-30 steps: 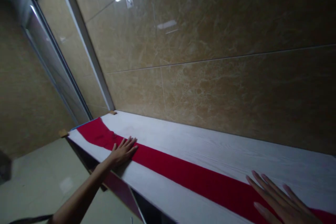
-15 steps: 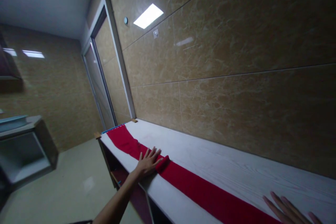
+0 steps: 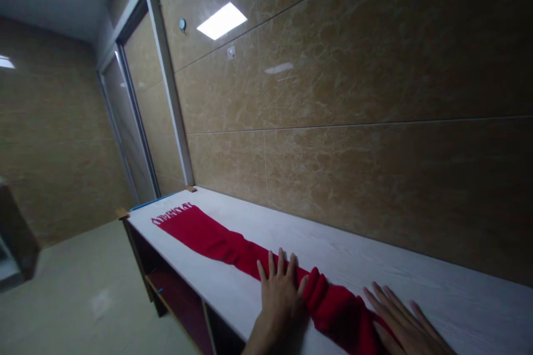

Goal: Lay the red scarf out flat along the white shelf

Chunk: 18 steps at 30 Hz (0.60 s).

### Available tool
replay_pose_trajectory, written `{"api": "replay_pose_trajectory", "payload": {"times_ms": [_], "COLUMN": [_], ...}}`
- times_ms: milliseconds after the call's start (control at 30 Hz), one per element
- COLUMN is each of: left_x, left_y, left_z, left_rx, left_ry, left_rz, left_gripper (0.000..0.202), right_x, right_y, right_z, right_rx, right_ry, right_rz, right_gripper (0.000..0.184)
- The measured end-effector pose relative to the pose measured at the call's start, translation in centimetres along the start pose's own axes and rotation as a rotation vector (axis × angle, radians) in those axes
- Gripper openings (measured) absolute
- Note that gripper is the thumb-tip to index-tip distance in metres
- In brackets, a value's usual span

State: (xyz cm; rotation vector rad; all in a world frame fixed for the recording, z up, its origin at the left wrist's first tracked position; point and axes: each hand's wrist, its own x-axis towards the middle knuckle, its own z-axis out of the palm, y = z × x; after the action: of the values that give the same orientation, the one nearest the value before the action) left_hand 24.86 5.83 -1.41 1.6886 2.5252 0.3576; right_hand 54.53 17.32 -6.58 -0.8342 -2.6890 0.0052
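Note:
A long red scarf point(image 3: 200, 233) with a fringed far end lies along the white tabletop point(image 3: 328, 249). My left hand point(image 3: 280, 288) rests on it with spread fingers, palm down. Between my hands the cloth is bunched into several folds. At the lower right my right hand point(image 3: 400, 316) lies over the near part of the scarf, its fingers stretched out and the thumb side on the cloth. The near end of the scarf is out of view.
A tiled wall point(image 3: 333, 166) runs along the table's far side. Beneath the tabletop is an open shelf point(image 3: 179, 305). Small brown blocks point(image 3: 122, 213) sit at the far corners. A framed sliding door point(image 3: 162, 77) stands beyond, with pale floor point(image 3: 91, 288) on the left.
My left hand has slid toward me, drawing the scarf along and bunching it. The fringed end has come away from the table's far edge. My right hand has moved onto the scarf.

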Motion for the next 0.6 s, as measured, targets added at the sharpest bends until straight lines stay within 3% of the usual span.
{"api": "replay_pose_trajectory", "payload": {"times_ms": [67, 167, 267, 400, 500, 600], "left_x": [-0.5, -0.9, -0.8, -0.8, -1.2, -2.2], "left_y": [1.9, 2.5, -0.4, -6.2, -8.0, -6.2], "left_z": [0.2, -1.9, -5.5, -8.9, -8.2, -5.2], "left_rx": [-0.019, -0.063, -0.082, -0.109, -0.223, -0.261], "left_ry": [-0.004, -0.052, -0.021, 0.150, 0.156, -0.007], "left_rz": [0.005, 0.011, -0.005, -0.015, 0.152, 0.342], "left_gripper": [0.083, 0.079, 0.070, 0.059, 0.053, 0.067], "right_x": [0.0, -0.2, -0.4, -0.3, -0.1, 0.1], "right_y": [-0.8, -1.0, -1.0, -2.4, -4.1, -5.3], "right_z": [-1.2, -2.2, -2.7, -4.1, -5.7, -6.9], "right_rx": [-0.018, -0.026, -0.026, 0.007, 0.034, 0.056], "right_ry": [-0.001, 0.014, -0.020, -0.104, -0.168, -0.221], "right_rz": [-0.009, -0.045, -0.027, 0.048, 0.145, 0.236], "right_gripper": [0.049, 0.049, 0.049, 0.047, 0.051, 0.053]}}
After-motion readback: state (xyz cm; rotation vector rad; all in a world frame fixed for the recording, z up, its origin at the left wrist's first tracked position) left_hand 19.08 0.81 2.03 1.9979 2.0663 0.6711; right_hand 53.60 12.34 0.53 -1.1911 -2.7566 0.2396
